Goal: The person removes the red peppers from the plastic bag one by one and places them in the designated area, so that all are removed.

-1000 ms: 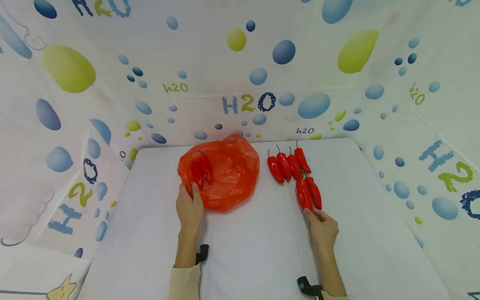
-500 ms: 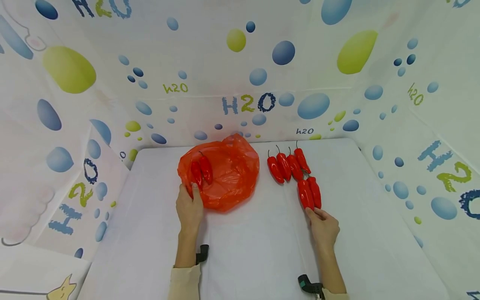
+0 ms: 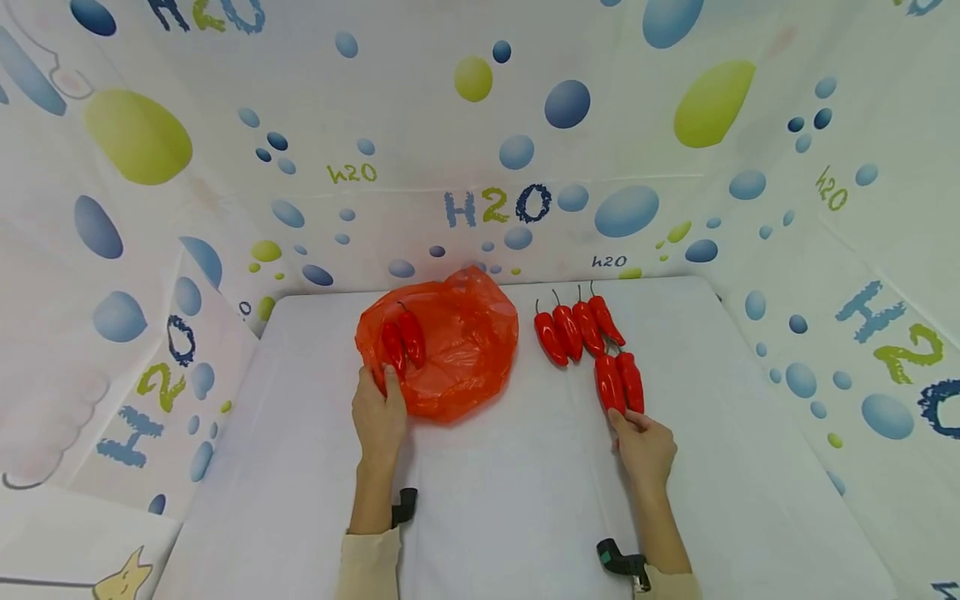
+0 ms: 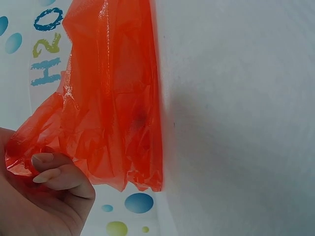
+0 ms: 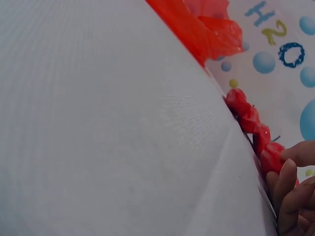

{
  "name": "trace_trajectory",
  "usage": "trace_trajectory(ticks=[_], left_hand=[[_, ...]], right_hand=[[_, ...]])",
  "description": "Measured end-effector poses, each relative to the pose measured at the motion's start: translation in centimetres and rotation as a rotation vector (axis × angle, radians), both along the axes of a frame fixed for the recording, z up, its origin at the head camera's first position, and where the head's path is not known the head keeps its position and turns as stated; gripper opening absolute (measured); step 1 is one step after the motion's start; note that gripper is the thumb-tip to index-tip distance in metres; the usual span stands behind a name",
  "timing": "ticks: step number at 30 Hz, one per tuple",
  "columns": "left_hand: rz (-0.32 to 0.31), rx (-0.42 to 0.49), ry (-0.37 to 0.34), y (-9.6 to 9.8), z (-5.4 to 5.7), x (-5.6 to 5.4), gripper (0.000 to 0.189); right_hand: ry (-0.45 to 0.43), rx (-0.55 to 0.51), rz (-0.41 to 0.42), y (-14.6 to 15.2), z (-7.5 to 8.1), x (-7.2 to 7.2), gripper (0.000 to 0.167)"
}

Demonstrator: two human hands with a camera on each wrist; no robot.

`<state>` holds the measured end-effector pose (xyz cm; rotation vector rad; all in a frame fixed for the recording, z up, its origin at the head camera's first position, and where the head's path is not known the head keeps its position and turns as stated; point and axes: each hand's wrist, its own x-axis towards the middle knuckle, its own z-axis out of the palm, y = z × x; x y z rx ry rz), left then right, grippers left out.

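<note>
1. Around your work hangs a white backdrop (image 3: 480, 125) printed with blue and green spots and H2O lettering, and in front of it spreads a white desk (image 3: 502, 508)
2. On the right part of that desk, two red peppers lie side by side nearest you, the left one (image 3: 609, 382) and the right one (image 3: 630, 377), with their stems pointing away
3. Your right hand (image 3: 647, 450) has thumb and fingers narrowed in a pinch at the lower end of the left one; whether it also grips the right one, you cannot tell
4. Just beyond that pair, four more red peppers (image 3: 567, 332) make a slanting row, stems towards the backdrop
5. To the left, well apart from your right hand, a thin red plastic bag (image 3: 465, 358) sits spread on the desk, with two peppers (image 3: 412, 337) lying together in its left part
6. Your left hand (image 3: 380, 417) pinches the near left edge of the bag, and your left wrist view shows fingers curled on its gathered film
7. Farther down your arms you wear a black device at each wrist, left (image 3: 406, 506) and right (image 3: 618, 561), and beige sleeves (image 3: 369, 567)
</note>
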<state>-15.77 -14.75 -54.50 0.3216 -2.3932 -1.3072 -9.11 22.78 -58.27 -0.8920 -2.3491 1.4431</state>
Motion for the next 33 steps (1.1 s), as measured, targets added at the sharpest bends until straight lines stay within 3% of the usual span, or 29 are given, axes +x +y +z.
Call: trace_trajectory(ticks=[8,19,28,33], left_hand=[[-0.011,0.004,-0.018,-0.2,0.1,0.1,0.037],[-0.021,0.013,-0.010,-0.3,0.1,0.2,0.037],[-0.022,0.009,-0.017,-0.6,0.3,0.4,0.036],[-0.015,0.011,-0.025,-0.7,0.2,0.5,0.036]], right_hand=[[0.011,0.028,-0.005,0.1,-0.1,0.3,0.042],[-0.003,-0.034,-0.015,0.1,0.1,1.4,0.046],[0.031,0.020,-0.050,-0.4,0.6,2.0,0.042],[0.063,0.069,-0.029,-0.7,1.0,1.7,0.037]])
